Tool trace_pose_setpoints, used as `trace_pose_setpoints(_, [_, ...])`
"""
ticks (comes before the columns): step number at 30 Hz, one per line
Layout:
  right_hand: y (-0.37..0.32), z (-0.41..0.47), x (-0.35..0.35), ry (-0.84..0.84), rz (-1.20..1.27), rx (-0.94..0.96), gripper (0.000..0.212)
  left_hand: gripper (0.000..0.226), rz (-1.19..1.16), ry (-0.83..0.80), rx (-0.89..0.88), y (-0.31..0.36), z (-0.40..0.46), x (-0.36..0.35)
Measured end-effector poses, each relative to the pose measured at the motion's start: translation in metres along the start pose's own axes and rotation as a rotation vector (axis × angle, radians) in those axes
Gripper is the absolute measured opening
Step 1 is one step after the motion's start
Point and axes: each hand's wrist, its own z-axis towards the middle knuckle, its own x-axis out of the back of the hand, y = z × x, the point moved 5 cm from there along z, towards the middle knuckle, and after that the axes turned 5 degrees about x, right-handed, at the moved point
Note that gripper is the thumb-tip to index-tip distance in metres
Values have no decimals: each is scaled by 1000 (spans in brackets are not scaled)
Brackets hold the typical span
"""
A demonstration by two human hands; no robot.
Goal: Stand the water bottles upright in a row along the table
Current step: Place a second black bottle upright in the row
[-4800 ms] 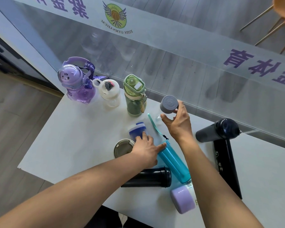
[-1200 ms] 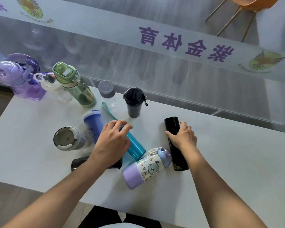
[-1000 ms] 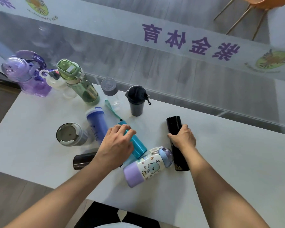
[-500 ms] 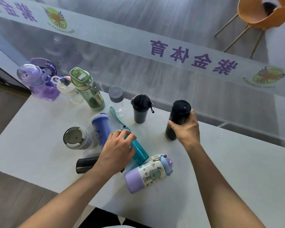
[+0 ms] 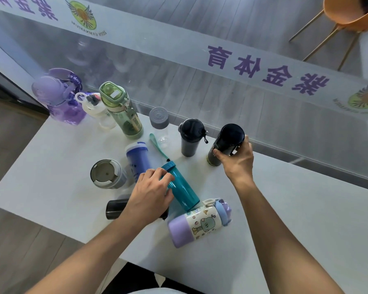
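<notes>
Along the far edge of the white table (image 5: 306, 209) stand a purple bottle (image 5: 60, 98), a white one (image 5: 96, 109), a green one (image 5: 121, 111), a clear one with a grey cap (image 5: 159, 122) and a dark grey cup (image 5: 190, 136). My right hand (image 5: 237, 159) grips a tall black bottle (image 5: 225, 143), upright at the right end of that row. My left hand (image 5: 151, 194) closes over a teal bottle (image 5: 182, 188) lying flat. A lilac cartoon bottle (image 5: 198, 224) and a black bottle (image 5: 115, 209) also lie flat. A blue bottle (image 5: 137, 160) and a grey tumbler (image 5: 106, 175) stand nearer me.
A glass partition with purple lettering (image 5: 263, 68) runs just behind the table's far edge. An orange chair (image 5: 348, 15) stands beyond it at the top right. Wooden floor (image 5: 11, 145) shows past the table's left edge.
My right hand lifted the black bottle from lying flat and stood it beside the dark grey cup. My left hand stays on the teal bottle.
</notes>
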Motion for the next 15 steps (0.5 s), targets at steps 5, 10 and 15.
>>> trace_pose_setpoints(5, [-1,3,-3,11,6,-4,69,27,-2,-6,-10,-3,-1,-1])
trace_pose_setpoints(10, [0,-2,-3,5,9,-26,74,26,-1,-8,-33,-4,1,0])
trace_pose_setpoints(15, [11,-23,3,-100,-83,-152,90,26,15,-16,-94,-3,3,-2])
